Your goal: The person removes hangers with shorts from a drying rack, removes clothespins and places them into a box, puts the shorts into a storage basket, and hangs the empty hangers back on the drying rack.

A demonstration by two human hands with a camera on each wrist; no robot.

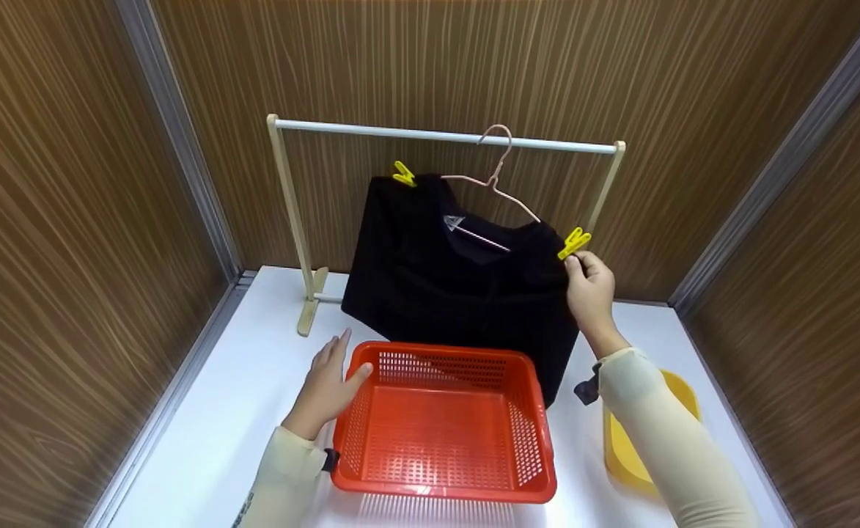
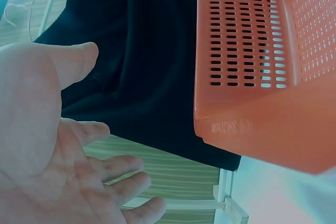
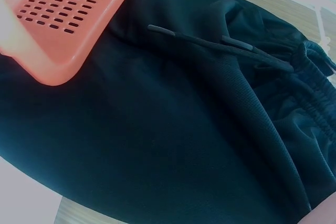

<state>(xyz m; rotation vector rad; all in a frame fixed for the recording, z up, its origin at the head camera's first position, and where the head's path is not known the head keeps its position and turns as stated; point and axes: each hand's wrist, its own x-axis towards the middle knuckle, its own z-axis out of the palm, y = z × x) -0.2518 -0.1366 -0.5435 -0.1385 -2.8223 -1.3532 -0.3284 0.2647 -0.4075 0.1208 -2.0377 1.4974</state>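
Across the middle of the head view, black shorts hang from a pink hanger hooked over the white rail of a rack. A left yellow clip and a right yellow clip sit at the two upper corners, presumably so that the waistband stays spread and cannot slip off. The right hand is narrowed to a pinch just below its clip, seemingly on the shorts' corner; its exact contact is too small to tell. That side sits lower and the hanger slants with it, probably because the hand draws the cloth down.

At lower left, the left hand is held wide, fingers apart and gripping nothing, beside the red basket. The basket stands on the worktop at lower centre, in front of the shorts, perhaps for easy reach. A drawstring lies loose across the cloth. At lower right, a sleeve partly hides a yellow container.
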